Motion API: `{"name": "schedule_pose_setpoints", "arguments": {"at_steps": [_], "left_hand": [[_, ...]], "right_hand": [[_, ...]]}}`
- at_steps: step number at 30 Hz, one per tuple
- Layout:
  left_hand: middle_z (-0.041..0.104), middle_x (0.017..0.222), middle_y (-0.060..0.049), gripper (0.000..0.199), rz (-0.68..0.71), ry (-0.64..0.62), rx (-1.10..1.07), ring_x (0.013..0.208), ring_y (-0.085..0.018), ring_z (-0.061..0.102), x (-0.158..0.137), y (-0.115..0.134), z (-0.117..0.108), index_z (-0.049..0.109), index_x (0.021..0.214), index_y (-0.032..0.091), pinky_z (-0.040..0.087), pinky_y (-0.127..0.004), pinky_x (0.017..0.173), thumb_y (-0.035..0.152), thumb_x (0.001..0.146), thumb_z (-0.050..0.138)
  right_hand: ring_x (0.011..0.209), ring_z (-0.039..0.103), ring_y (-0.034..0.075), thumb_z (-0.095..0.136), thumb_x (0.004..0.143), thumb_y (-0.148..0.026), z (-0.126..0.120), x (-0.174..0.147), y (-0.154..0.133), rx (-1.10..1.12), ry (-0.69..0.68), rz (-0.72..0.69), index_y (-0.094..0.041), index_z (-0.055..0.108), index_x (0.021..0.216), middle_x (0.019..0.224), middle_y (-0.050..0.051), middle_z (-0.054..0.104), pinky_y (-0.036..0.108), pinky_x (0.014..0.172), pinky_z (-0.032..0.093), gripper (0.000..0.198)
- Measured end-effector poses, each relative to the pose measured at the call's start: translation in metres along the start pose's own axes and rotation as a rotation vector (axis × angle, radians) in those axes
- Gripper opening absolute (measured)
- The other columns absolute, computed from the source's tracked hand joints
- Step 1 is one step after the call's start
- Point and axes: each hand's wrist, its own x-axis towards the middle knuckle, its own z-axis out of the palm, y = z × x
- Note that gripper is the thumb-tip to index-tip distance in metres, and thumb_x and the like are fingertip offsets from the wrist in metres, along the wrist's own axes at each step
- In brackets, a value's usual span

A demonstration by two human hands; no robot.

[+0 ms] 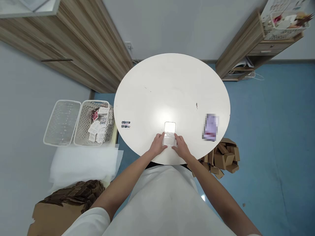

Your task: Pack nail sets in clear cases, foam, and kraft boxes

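Observation:
A small clear plastic case [169, 139] lies on the white oval table [172, 78] near its front edge, its lid [170, 127] raised on the far side. My left hand [157, 144] grips the case's left side, thumb near the front corner. On the opposite side, my right hand [181, 147] holds the right edge with fingers and thumb. Whatever may lie inside the case is too small and bright to make out. To the left on the table is a card of small dark round pieces [125, 124]. A purple item [210, 127], blurred into blocks, lies at the right.
Left of the table stands a white perforated basket [111, 123] with cards and packets, beside a clear plastic bin [62, 123]. White foam sheets [83, 164] and flattened cardboard [56, 216] are stacked below. Small cardboard boxes [222, 157] lie at the table's right. Wooden cabinets [81, 39] stand behind.

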Motion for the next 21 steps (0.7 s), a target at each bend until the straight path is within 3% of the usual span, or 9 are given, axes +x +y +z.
{"name": "schedule_pose_setpoints", "arguments": {"at_steps": [5,11,15,21], "left_hand": [[0.04,0.112,-0.011,0.083,-0.087,0.04,-0.09,0.098,-0.023,0.047,-0.011,-0.001,0.005,0.021,0.135,0.021,0.041,-0.034,0.078,0.027,0.065,0.065],[0.043,0.106,-0.009,0.058,-0.207,0.062,-0.368,0.086,-0.016,0.048,-0.022,0.002,0.011,0.04,0.124,0.02,0.042,-0.03,0.077,0.024,0.069,0.058],[0.042,0.102,-0.007,0.052,-0.181,0.062,-0.388,0.087,-0.016,0.046,-0.017,0.007,0.011,0.046,0.12,0.02,0.041,-0.029,0.079,0.018,0.068,0.054],[0.039,0.103,-0.007,0.063,-0.198,0.055,-0.412,0.092,-0.016,0.045,-0.014,0.007,0.014,0.033,0.13,0.023,0.04,-0.028,0.083,0.021,0.07,0.052]], "right_hand": [[0.089,0.051,0.02,0.057,0.069,-0.025,0.006,-0.007,0.0,0.139,0.029,0.035,-0.025,0.022,0.135,0.112,0.009,0.043,0.037,0.078,0.047,0.075],[0.091,0.054,0.017,0.053,0.069,-0.03,0.008,-0.017,-0.006,0.471,0.025,0.201,-0.025,0.038,0.126,0.117,0.007,0.044,0.033,0.078,0.048,0.059],[0.085,0.055,0.016,0.049,0.068,-0.026,0.001,-0.01,-0.01,0.469,0.0,0.181,-0.024,0.047,0.118,0.114,0.005,0.048,0.033,0.08,0.047,0.049],[0.083,0.054,0.016,0.049,0.068,-0.025,-0.007,-0.004,-0.012,0.451,0.004,0.181,-0.024,0.049,0.115,0.11,0.005,0.048,0.034,0.079,0.047,0.047]]}}
